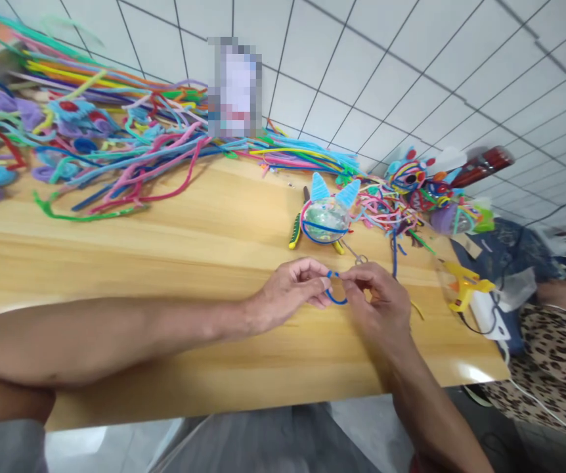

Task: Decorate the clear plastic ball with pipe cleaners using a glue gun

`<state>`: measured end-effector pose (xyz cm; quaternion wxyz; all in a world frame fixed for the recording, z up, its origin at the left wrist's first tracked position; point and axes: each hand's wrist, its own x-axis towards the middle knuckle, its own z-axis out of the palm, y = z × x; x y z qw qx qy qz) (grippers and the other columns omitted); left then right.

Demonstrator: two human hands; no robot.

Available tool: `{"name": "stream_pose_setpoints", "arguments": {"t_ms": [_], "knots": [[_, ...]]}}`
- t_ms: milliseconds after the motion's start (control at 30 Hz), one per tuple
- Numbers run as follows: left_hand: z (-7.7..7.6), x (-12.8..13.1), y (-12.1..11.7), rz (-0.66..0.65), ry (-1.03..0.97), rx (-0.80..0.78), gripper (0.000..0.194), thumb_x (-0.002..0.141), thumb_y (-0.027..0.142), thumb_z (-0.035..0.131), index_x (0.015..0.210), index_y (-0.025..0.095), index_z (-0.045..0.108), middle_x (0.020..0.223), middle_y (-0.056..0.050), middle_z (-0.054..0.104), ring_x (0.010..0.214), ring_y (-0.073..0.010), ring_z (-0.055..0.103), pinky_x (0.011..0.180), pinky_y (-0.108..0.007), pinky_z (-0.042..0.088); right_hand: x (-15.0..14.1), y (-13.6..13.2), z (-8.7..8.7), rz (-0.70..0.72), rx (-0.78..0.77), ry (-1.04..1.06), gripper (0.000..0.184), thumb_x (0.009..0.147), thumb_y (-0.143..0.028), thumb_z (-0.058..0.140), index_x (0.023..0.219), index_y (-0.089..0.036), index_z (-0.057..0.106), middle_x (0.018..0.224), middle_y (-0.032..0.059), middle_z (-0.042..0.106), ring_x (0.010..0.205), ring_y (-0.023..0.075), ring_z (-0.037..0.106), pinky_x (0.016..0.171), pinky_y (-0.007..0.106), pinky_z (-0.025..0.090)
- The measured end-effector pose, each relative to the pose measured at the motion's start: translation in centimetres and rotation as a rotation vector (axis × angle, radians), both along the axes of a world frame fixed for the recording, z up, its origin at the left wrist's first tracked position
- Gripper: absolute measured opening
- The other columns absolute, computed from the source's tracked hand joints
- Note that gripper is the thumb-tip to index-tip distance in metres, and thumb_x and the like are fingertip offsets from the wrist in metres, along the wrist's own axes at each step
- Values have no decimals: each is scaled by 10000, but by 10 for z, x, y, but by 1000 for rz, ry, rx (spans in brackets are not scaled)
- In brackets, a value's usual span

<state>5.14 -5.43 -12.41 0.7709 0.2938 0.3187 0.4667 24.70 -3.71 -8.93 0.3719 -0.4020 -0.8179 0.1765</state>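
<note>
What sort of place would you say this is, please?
Probably a craft workspace: coloured pipe cleaners lie heaped along the wooden table, a yellow glue gun sits towards its right end, and a clear ball with light-blue ears looks like a half-made animal figure.

Loc: craft wkshp, by looks | wood tbl [204, 246] | pipe-clnr pile [165, 157] | yel glue gun [465, 287] | tiled wall [352, 72]

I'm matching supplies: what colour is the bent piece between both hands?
Blue; the bent piece shows best in the head view.
</note>
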Motion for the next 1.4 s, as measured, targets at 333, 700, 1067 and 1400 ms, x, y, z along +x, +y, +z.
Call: {"name": "stream_pose_setpoints", "arguments": {"t_ms": [333, 700, 1067, 1400], "knots": [[-5, 1, 1, -25, 57, 3, 232, 854, 224, 818, 1002, 129, 667, 735, -5, 750, 672, -117, 728, 715, -249, 604, 1, 1, -2, 59, 16, -58, 212, 950, -61, 642, 1027, -252, 691, 850, -20, 667, 677, 113, 573, 616, 267, 449], [-3, 1, 1, -34, 71, 27, 198, 860, 210, 801, 987, 130, 672, 752, 1, 733, 651, -104, 708, 687, -236, 587, 2, 1, -5, 34, 7, -81, 182, 956, -88, 645, 1008, -256, 694, 834, -26, 672, 669, 115, 574, 619, 268, 458], [-7, 1, 0, -44, 74, 40, 243, 848, 269, 826, 975, 136, 665, 742, -1, 729, 659, -113, 711, 688, -242, 583, 3, 1, -6, 32, -1, -96, 180, 951, -81, 630, 986, -247, 689, 833, -27, 673, 667, 109, 574, 611, 258, 460], [-8, 0, -1, -73, 104, 73, 345, 826, 399, 852, 987, 147, 679, 762, -19, 737, 691, -136, 713, 717, -277, 590, 0, 0, -4, 30, 0, -101, 194, 931, -78, 603, 962, -247, 692, 811, -11, 684, 644, 126, 582, 586, 280, 464]]}}
